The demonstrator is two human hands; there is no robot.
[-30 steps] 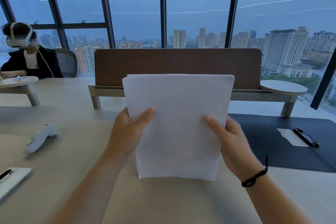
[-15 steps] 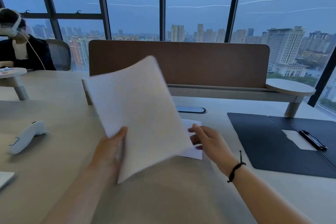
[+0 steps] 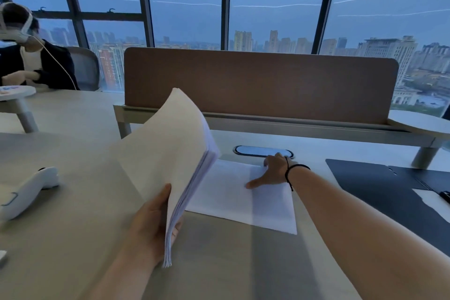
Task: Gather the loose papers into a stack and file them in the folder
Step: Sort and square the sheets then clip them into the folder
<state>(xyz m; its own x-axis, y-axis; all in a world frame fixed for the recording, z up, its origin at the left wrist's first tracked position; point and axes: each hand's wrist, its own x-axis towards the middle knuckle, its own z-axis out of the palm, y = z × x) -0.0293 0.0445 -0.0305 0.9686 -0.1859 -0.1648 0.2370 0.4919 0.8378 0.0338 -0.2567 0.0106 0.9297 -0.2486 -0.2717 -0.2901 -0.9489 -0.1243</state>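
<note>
My left hand [image 3: 153, 224] grips a thick stack of white papers [image 3: 168, 163] by its lower edge, held tilted up off the table at centre left. A loose white sheet [image 3: 243, 200] lies flat on the table just right of the stack. My right hand [image 3: 270, 172] reaches forward and rests on the far right part of that sheet, fingers spread at its far edge, thumb flat on the paper. An open dark folder [image 3: 379, 192] lies on the table at the right, with a white slip and a black clip near the frame's right edge.
A brown desk divider [image 3: 260, 85] on a raised shelf crosses the back of the table. An oval cable port [image 3: 263, 151] sits just beyond my right hand. A white controller [image 3: 29, 190] lies at the left. Another person with a headset sits at far left.
My right hand let go of the stack and reached forward onto the loose sheet. My left hand alone now holds the stack, swung left and tilted edge-on.
</note>
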